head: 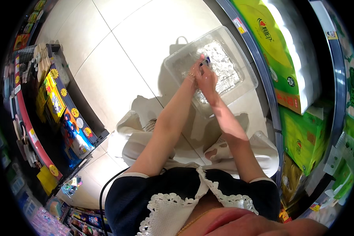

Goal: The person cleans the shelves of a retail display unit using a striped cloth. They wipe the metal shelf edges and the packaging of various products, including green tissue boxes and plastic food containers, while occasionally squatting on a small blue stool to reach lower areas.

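Note:
A clear plastic tub (247,69) stands on the tiled floor in front of me, with rippling, shiny water in it. Over the tub my left hand (195,72) and my right hand (207,81) are close together and look wet. Between their fingers is a small dark blue and white object (205,61); its kind cannot be told. My right fingers are on it, and my left fingers lie right beside it, partly hidden by the right hand. A thin bracelet circles the left wrist.
At the right, close to the tub, a store shelf edge (261,59) curves past, with green tissue packs (264,32) on it. Shelving at the left holds yellow boxed toys (55,101) and other hanging goods. Pale floor tiles (129,38) lie between.

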Demonstrator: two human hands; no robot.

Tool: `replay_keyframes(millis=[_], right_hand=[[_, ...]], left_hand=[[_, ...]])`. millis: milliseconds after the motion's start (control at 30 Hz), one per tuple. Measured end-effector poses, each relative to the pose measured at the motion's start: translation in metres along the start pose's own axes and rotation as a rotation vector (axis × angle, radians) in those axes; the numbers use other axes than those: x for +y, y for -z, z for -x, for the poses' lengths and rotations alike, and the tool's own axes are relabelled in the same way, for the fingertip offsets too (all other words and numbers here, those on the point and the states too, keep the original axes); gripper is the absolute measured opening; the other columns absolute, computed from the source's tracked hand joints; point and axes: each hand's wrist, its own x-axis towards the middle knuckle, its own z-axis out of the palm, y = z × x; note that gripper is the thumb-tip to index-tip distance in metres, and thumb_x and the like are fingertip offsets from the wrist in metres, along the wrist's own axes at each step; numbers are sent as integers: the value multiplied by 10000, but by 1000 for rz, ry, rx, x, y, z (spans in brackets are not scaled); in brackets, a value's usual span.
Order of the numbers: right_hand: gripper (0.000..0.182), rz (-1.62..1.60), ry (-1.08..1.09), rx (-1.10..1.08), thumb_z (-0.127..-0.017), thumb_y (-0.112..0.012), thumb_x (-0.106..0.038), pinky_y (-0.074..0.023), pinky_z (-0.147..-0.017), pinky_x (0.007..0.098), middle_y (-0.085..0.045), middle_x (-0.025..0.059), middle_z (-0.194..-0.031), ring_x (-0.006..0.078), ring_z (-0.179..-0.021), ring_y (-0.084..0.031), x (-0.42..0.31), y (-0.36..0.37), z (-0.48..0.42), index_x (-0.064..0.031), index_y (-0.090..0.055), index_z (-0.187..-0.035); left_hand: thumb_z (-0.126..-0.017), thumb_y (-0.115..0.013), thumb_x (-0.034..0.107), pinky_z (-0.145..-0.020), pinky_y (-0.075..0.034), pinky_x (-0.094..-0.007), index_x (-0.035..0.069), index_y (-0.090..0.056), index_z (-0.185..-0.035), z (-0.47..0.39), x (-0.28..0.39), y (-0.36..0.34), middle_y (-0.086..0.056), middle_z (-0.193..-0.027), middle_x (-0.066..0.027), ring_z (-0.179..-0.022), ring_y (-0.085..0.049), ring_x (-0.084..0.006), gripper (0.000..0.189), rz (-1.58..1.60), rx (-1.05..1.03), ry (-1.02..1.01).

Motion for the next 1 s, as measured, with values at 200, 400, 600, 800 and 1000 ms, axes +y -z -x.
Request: replay_keyframes(millis=[200, 400, 600, 800, 1000], right_hand=[[272, 374, -119, 137, -873, -530, -304, -474, -601, 490, -618, 196, -726, 415, -651, -599, 65, 15, -53, -47, -574, -794], [334, 582, 11, 24, -877, -512, -278, -390, -914, 494, -493, 160, -1241, 358, -1173, -441, 117, 24, -48, -128, -540, -1174], [655, 861, 88, -319, -904, -424, -495, -107, -1121, 482, -166, 158, -1504, 346, -1379, -141, 121, -8, -40, -190, -239, -1454], [712, 662, -179, -199, -843, -553, -458, -292, -1058, 435, -164, 163, -1498, 364, -1339, -247, 125, 5, -49, -127, -289, -1415], [286, -103, -450, -31, -792, -654, -184, -476, -716, 336, -628, 149, -765, 282, -752, -611, 100, -37, -55, -37, -565, -1020]], left_hand=[[-911, -517, 384, -830, -459, -381, -21, -559, -1078, 40, 15, -75, -591, -1026, -149, -928, -566, -273, 440, -155, 384, -78], [-858, -554, 275, -1024, -278, -487, 31, -298, -1374, 59, 17, -63, -349, -1351, -243, -1263, -342, -348, 625, -1635, 499, -450], [-786, -592, 510, -1085, -75, -588, 143, -142, -1477, 27, -3, -36, -14, -1533, -165, -1407, 6, -372, 903, -2367, 504, -150], [-682, -741, 452, -1069, -264, -470, 134, -178, -1454, 55, 16, -78, -156, -1499, -167, -1354, -218, -338, 1007, -2026, 710, -110], [-809, -632, 492, -933, -414, -435, 38, -382, -1299, -8, -1, -20, -501, -1224, -162, -1066, -513, -341, 713, -406, 528, -301]])
